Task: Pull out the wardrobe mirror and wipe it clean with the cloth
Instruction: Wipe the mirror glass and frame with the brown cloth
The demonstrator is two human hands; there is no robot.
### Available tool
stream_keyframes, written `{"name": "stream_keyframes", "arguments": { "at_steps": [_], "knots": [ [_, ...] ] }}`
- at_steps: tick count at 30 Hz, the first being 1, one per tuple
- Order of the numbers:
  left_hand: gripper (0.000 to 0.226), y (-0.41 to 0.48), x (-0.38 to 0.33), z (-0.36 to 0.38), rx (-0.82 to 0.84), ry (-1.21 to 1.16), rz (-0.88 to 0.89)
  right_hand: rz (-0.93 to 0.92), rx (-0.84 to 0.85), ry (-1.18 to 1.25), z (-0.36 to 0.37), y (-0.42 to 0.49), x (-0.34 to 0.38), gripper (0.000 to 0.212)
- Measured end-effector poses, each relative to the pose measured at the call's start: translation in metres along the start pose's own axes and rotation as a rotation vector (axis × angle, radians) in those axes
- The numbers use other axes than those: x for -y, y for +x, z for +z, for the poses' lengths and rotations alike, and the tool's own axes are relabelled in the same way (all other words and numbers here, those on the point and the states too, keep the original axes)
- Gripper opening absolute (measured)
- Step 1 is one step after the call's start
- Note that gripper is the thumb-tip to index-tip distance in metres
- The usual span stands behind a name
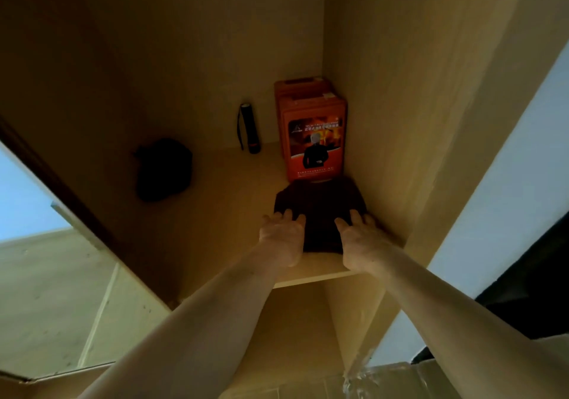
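the dark folded cloth [320, 201] lies on the wardrobe shelf [234, 214], touching an orange box [314, 140] behind it, with the left hand [281, 235] and right hand [360, 238] resting on its near corners, fingers straight, each grip open, clasping nothing.

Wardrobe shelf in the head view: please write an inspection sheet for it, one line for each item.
Surface: wooden shelf, dimly lit.
Job's things: dark folded cloth at the front right corner; reflective panel at left, likely the mirror.
Clutter: orange box upright in the back corner behind the cloth; black torch standing at the back wall; dark bag-like object further left.
Grippers: left hand and right hand rest flat on the cloth.
Cables: nothing seen.
Surroundings: pale wall at right.
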State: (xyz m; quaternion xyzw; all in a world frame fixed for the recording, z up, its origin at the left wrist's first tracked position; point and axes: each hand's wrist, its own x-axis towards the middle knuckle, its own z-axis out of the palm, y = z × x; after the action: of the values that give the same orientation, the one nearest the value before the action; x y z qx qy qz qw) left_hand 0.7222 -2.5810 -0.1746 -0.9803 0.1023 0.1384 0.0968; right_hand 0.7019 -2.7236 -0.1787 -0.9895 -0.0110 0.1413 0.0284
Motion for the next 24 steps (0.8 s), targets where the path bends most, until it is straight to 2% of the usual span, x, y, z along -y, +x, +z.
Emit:
{"name": "stream_keyframes", "arguments": {
  "at_steps": [6, 10, 12, 16, 24],
  "knots": [
    [0.078, 0.010, -0.004, 0.006, -0.039, -0.004, 0.005, 0.023, -0.024, 0.000, 0.008, 0.009, 0.001, 0.067],
    [0.073, 0.010, -0.012, 0.006, -0.061, 0.063, -0.005, 0.029, -0.099, -0.062, 0.006, 0.010, 0.008, 0.041],
    [0.059, 0.008, -0.013, 0.003, -0.083, 0.094, 0.004, 0.028, -0.145, -0.075, 0.007, 0.008, 0.010, 0.030],
    [0.035, -0.005, -0.013, 0.001, -0.108, 0.098, 0.038, 0.007, -0.153, -0.056, 0.002, -0.002, 0.011, 0.025],
    [0.024, -0.056, 0.004, -0.005, -0.063, 0.026, 0.083, 0.012, -0.122, -0.034, -0.013, -0.052, 0.028, 0.016]
  ]
}}
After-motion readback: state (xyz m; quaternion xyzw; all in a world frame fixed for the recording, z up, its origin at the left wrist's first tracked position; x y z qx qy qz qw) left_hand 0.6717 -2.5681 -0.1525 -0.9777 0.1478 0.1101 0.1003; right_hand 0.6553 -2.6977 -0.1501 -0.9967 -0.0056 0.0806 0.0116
